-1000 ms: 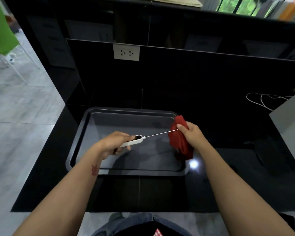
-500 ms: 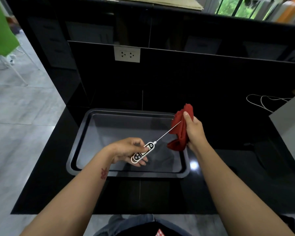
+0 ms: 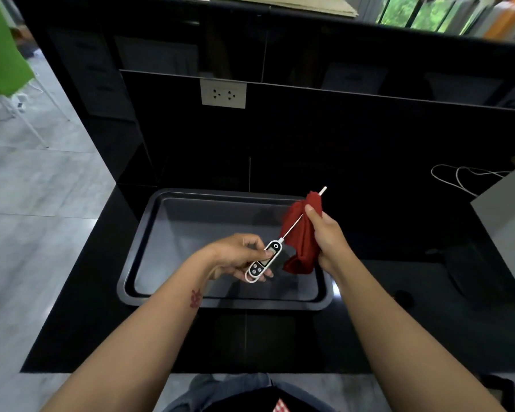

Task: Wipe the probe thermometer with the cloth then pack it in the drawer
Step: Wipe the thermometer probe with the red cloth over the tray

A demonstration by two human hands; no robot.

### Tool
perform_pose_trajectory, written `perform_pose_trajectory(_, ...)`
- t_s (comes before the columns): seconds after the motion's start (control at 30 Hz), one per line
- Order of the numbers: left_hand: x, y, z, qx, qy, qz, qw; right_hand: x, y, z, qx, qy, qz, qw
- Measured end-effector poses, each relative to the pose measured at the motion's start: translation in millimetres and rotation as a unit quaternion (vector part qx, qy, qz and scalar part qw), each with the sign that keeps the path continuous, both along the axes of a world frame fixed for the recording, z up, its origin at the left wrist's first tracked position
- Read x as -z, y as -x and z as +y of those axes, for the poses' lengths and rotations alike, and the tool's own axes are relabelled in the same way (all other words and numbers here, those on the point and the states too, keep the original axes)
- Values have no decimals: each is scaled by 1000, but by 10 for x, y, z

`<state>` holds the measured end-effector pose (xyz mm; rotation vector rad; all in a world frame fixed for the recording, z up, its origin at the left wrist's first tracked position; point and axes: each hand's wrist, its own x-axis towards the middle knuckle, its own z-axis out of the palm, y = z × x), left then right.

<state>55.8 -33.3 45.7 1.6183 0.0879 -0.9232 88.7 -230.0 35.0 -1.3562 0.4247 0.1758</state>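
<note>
My left hand point(image 3: 235, 257) grips the probe thermometer point(image 3: 263, 262) by its white body, fingers curled under it and thumb pressed on the top near the display, buttons facing up. The thermometer is tilted, body low toward me, thin metal probe rising up and to the right. My right hand point(image 3: 324, 233) is closed around the red cloth point(image 3: 302, 236), which is bunched over the middle and upper stretch of the probe; thumb lies on the cloth where the probe passes into it. The probe's tip pokes out just beyond the cloth's top edge. The lower stretch of the probe, between the thermometer body and the cloth, is bare. The cloth's loose end hangs below my right hand, just beside the thermometer body. Both hands are held above a dark metal tray point(image 3: 149, 221) that sits on the black countertop point(image 3: 101, 328); neither thermometer nor cloth touches the tray. White wall socket point(image 3: 223, 93) on the black back panel beyond the tray. Grey box point(image 3: 509, 227) at the right edge of the counter, a white cable point(image 3: 458, 176) looping behind it. Green chair point(image 3: 0, 52) off to the far left on the tiled floor.
</note>
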Motion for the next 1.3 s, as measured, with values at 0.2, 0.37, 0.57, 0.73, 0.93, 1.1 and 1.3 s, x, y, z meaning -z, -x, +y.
perform_pose_trajectory(0.2,-34,9,-18,-21,-27,-31,999,-46,-49,-4,35,35,-14,999)
perform_pose_trajectory(0.37,-86,-6,-72,-51,-36,-47,997,-62,41,85,-59,75,-5,995)
perform_pose_trajectory(0.57,-137,24,-96,-53,-35,-47,997,-78,-23,47,32,80,-21,996)
perform_pose_trajectory(0.73,-151,52,-164,-71,-39,-51,995,-37,85,87,-34,128,-21,991)
perform_pose_trajectory(0.93,-62,45,-272,-112,-40,-55,991,-41,195,-7,-90,197,-16,976)
perform_pose_trajectory(1.1,6,86,-346,-132,-37,-41,990,84,222,-360,2,215,18,977)
perform_pose_trajectory(1.3,83,149,-547,-125,-19,-11,992,518,194,-945,6,227,84,970)
